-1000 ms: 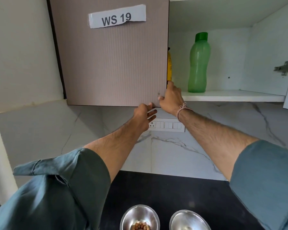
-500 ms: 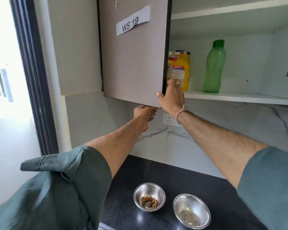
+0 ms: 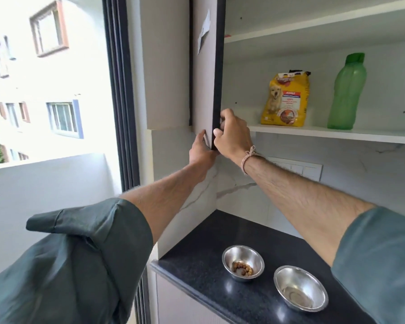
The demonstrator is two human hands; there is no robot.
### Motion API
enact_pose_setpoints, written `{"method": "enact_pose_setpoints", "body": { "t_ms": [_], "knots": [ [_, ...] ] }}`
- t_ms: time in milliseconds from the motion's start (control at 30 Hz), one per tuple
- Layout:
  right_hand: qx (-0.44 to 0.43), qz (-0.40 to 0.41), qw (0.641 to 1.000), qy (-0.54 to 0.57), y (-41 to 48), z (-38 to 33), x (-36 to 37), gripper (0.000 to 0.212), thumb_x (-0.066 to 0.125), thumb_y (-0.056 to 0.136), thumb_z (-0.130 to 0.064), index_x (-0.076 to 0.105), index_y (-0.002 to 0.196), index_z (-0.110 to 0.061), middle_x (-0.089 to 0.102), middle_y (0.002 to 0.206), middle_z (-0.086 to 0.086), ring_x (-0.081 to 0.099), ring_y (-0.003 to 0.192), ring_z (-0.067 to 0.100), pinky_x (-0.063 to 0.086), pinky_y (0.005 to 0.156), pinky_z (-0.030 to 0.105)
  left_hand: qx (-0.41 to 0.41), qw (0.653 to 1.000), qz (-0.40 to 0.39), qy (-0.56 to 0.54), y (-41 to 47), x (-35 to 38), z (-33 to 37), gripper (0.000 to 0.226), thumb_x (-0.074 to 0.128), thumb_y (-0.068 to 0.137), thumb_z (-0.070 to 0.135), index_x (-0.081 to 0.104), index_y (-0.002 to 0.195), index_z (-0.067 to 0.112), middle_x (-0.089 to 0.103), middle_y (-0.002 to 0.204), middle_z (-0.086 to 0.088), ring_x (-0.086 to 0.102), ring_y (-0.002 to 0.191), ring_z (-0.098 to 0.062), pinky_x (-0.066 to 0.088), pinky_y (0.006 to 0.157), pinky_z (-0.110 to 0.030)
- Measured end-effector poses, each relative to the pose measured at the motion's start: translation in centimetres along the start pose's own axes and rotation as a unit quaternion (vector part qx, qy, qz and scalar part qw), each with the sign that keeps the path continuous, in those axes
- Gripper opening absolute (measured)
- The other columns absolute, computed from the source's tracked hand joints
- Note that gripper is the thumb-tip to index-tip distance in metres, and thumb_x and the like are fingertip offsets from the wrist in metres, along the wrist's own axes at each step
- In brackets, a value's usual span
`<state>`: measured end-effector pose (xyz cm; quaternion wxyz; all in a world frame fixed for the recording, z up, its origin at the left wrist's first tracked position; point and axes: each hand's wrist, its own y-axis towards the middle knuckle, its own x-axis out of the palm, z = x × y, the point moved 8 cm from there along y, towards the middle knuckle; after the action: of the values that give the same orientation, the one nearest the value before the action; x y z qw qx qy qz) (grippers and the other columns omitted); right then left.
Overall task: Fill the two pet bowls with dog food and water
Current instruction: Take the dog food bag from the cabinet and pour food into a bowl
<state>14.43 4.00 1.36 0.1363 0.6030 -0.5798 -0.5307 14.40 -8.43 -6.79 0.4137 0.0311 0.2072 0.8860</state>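
Two steel bowls stand on the black counter. The left bowl holds a few brown kibbles; the right bowl holds a little water. A yellow dog food bag and a green water bottle stand upright on the cabinet shelf. The cabinet door is swung wide open, edge-on to me. My right hand grips the door's lower edge from the inside. My left hand holds the same corner from the outside.
A white switch plate sits on the marble backsplash under the shelf. A dark window frame and a balcony wall lie to the left. An upper shelf spans the cabinet.
The cabinet door has swung from nearly shut to fully open, uncovering the dog food bag. Both hands followed its lower corner to the left. My view turned left toward the window.
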Motion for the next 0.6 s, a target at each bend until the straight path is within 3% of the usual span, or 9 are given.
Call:
{"method": "enact_pose_setpoints", "body": {
  "t_ms": [100, 200, 300, 400, 500, 600],
  "knots": [
    [-0.023, -0.026, 0.999, 0.026, -0.4, -2.3, 1.8, 0.043, 0.058, 0.091, 0.002, 0.056, 0.133, -0.004, 0.069, 0.109, 0.013, 0.062, 0.105, 0.032, 0.046, 0.083, 0.033, 0.018, 1.0, 0.015, 0.017, -1.3, -2.4, 0.2, 0.062, 0.056, 0.1, 0.02, 0.036, 0.155, 0.04, 0.061, 0.123, 0.016, 0.057, 0.102, -0.009, 0.042, 0.065, -0.012],
    [-0.056, -0.061, 0.995, 0.055, -1.1, -4.7, 4.5, 0.066, 0.054, 0.084, 0.011, 0.05, 0.147, -0.009, 0.068, 0.115, 0.012, 0.063, 0.108, 0.03, 0.052, 0.094, 0.037, 0.002, 0.998, 0.06, -0.03, -1.3, -5.5, -0.8, 0.034, 0.052, 0.098, 0.018, 0.058, 0.124, 0.039, 0.065, 0.09, 0.015, 0.059, 0.082, -0.012, 0.044, 0.062, -0.019],
    [-0.07, -0.122, 0.988, 0.061, -1.8, -7.0, 8.4, 0.088, 0.054, 0.083, 0.012, 0.028, 0.162, -0.019, 0.067, 0.121, 0.016, 0.065, 0.107, 0.032, 0.053, 0.097, 0.044, -0.03, 0.991, 0.088, -0.097, -0.7, -8.9, -2.2, 0.021, 0.055, 0.096, 0.011, 0.069, 0.108, 0.021, 0.067, 0.084, 0.009, 0.06, 0.082, -0.015, 0.048, 0.064, -0.022],
    [-0.084, -0.122, 0.987, 0.057, -1.6, -9.3, 11.5, 0.093, 0.054, 0.083, 0.012, 0.023, 0.164, -0.023, 0.068, 0.111, 0.013, 0.065, 0.099, 0.03, 0.055, 0.091, 0.039, -0.057, 0.986, 0.097, -0.124, -0.2, -12.2, -3.2, 0.024, 0.056, 0.098, 0.005, 0.06, 0.084, 0.023, 0.063, 0.078, 0.005, 0.059, 0.075, -0.013, 0.049, 0.062, -0.021],
    [-0.093, -0.121, 0.987, 0.041, -1.1, -11.5, 14.2, 0.095, 0.052, 0.084, 0.012, 0.02, 0.164, -0.027, 0.068, 0.118, 0.012, 0.062, 0.108, 0.031, 0.054, 0.088, 0.036, -0.086, 0.979, 0.118, -0.14, 1.0, -15.4, -4.5, 0.019, 0.052, 0.098, 0.001, 0.065, 0.098, 0.015, 0.062, 0.08, 0.002, 0.059, 0.073, -0.013, 0.046, 0.058, -0.022],
    [-0.097, -0.14, 0.985, 0.037, -0.5, -13.2, 17.0, 0.099, 0.05, 0.084, 0.013, 0.014, 0.164, -0.034, 0.069, 0.12, 0.012, 0.062, 0.098, 0.03, 0.049, 0.079, 0.03, -0.103, 0.978, 0.12, -0.137, 2.0, -18.0, -5.2, 0.024, 0.049, 0.102, 0.004, 0.049, 0.085, 0.022, 0.055, 0.078, 0.0, 0.051, 0.067, -0.011, 0.041, 0.056, -0.023]
  ]
}}
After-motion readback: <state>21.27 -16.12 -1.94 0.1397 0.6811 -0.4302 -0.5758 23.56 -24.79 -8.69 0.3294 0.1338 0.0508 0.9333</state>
